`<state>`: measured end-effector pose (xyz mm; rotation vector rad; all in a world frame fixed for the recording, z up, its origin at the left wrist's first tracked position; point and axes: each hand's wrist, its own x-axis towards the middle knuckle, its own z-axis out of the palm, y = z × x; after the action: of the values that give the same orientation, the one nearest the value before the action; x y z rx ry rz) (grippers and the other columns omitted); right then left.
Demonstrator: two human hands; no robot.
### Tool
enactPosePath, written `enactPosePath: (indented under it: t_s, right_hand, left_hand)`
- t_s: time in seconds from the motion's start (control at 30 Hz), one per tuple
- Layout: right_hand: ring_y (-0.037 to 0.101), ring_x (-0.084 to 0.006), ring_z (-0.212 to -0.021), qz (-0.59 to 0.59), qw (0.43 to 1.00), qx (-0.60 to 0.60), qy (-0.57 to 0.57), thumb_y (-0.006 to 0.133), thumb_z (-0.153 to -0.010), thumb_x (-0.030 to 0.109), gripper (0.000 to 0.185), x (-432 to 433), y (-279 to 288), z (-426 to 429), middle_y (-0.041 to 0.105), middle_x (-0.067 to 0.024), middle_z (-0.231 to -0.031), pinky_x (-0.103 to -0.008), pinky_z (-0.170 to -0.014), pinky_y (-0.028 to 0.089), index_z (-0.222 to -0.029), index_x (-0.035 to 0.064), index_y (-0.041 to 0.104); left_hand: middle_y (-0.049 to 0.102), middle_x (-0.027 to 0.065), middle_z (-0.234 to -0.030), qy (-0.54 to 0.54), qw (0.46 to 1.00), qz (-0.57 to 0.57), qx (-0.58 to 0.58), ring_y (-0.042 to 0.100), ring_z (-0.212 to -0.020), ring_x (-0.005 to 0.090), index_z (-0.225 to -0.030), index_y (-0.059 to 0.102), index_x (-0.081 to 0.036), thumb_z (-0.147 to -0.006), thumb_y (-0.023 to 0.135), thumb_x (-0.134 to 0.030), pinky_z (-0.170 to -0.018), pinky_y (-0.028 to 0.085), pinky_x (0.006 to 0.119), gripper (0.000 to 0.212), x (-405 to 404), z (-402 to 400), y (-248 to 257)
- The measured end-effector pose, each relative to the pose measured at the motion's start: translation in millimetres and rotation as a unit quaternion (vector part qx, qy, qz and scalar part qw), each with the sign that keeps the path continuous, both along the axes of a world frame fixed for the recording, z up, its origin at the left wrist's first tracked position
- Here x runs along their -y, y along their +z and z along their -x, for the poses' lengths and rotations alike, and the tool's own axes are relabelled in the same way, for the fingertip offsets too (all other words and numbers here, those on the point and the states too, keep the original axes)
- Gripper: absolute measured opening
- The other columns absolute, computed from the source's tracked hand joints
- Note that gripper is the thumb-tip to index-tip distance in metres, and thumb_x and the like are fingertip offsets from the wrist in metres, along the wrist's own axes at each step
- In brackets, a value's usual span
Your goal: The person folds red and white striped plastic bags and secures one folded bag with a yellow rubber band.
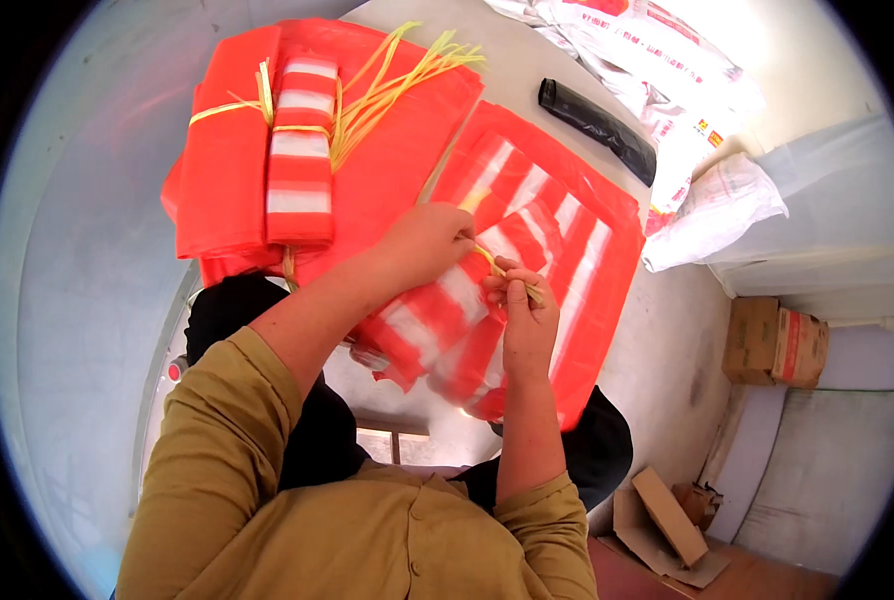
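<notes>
Both hands grip a yellow plastic tie strip (484, 256) above a red-and-white striped plastic bundle (458, 292). My left hand (439, 240) pinches the strip near its upper end. My right hand (523, 311) has it between thumb and fingers, with a short end sticking out. Whether the strip passes around the bundle is hidden by the hands. Beneath lie flat striped red-and-white plastic sheets (593, 255). To the left, a narrow striped roll (301, 169) and a folded red sheet bundle (229, 172) each have a yellow tie around them. Loose yellow strips (387, 97) lie beside the roll.
A black plastic roll (597, 131) lies on the pale tabletop (507, 64) at the upper right. Beyond it are white printed sacks (657, 60). Cardboard boxes (773, 341) stand farther right, and flattened cardboard (664, 525) lies lower down.
</notes>
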<state>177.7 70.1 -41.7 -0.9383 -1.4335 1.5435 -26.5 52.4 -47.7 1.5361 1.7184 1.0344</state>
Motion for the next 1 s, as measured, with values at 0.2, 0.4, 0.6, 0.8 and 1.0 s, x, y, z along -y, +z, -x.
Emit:
enactPosePath:
  t_s: [0.2,0.4,0.6,0.8,1.0]
  right_hand:
    - [0.060,-0.0095,-0.082,-0.105,0.979,0.169,-0.056,0.058,-0.107,0.013,0.021,4.4,-17.1,-20.0,0.069,-0.0033,-0.091,-0.0247,-0.077,0.050,-0.116,-0.0019,0.070]
    - [0.058,-0.0082,-0.079,0.023,0.979,0.185,-0.084,0.060,-0.106,0.012,0.021,10.3,-4.5,-20.7,0.067,-0.0015,-0.091,-0.0236,-0.075,0.049,-0.115,-0.0021,0.071]
    - [0.061,-0.0091,-0.082,0.030,0.985,0.157,-0.058,0.062,-0.105,0.011,0.019,-6.7,2.7,-33.7,0.067,-0.0012,-0.092,-0.0247,-0.077,0.052,-0.116,-0.0017,0.071]
    - [0.066,-0.0196,-0.080,-0.288,0.890,0.354,0.013,0.069,-0.097,0.006,0.013,-1.7,3.3,-49.1,0.069,-0.0086,-0.092,-0.0304,-0.074,0.053,-0.108,0.0014,0.074]
    - [0.065,-0.0332,-0.082,-0.386,0.796,0.466,0.016,0.073,-0.093,0.012,0.011,12.0,14.7,-46.5,0.064,-0.0129,-0.089,-0.0398,-0.071,0.054,-0.097,0.0015,0.072]
  left_hand:
    - [0.071,0.0186,-0.092,0.013,0.999,-0.011,-0.051,0.069,-0.089,0.0360,-0.094,0.070,-0.001,-0.091,0.069,-0.016,-0.077,0.054,0.044,0.015,3.4,-2.1,0.4]
    - [0.072,0.0155,-0.090,0.014,0.998,0.059,-0.012,0.071,-0.083,0.0298,-0.096,0.068,-0.001,-0.095,0.067,-0.017,-0.075,0.055,0.041,0.016,12.0,-1.0,9.4]
    - [0.073,0.0160,-0.090,-0.027,0.972,0.188,0.140,0.071,-0.084,0.0308,-0.096,0.069,-0.002,-0.094,0.068,-0.020,-0.075,0.055,0.041,0.018,26.5,0.8,-0.1]
    - [0.069,0.0166,-0.093,-0.013,0.998,0.041,-0.051,0.068,-0.091,0.0326,-0.092,0.070,-0.003,-0.091,0.073,-0.025,-0.081,0.054,0.042,0.022,25.9,2.9,6.1]
    - [0.062,0.0181,-0.106,0.015,0.992,0.044,-0.116,0.065,-0.098,0.0348,-0.092,0.075,-0.004,-0.086,0.079,-0.030,-0.085,0.053,0.045,0.027,32.0,-7.2,14.5]
